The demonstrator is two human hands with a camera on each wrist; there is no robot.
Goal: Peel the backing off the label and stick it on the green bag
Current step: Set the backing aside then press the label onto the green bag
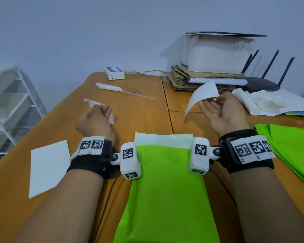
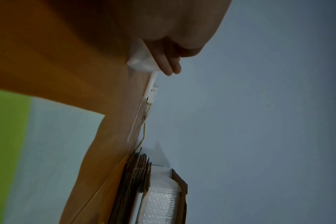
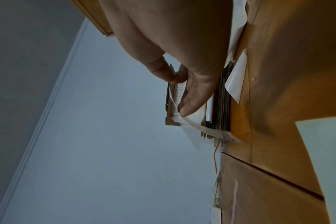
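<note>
Left hand: fingers curled round a crumpled white backing, held above the table and well apart from the label. Judged: peeling is complete.

Centre: bag lies flat on the table between the forearms, pale flap at its far end. No label on its visible face.

Right hand: palm up, fingertips pinching one edge of the label, which curls free in the air beyond the bag's far right corner.

Outstanding, as judged: discard the backing, bring the label down over the bag, press it flat.
</note>
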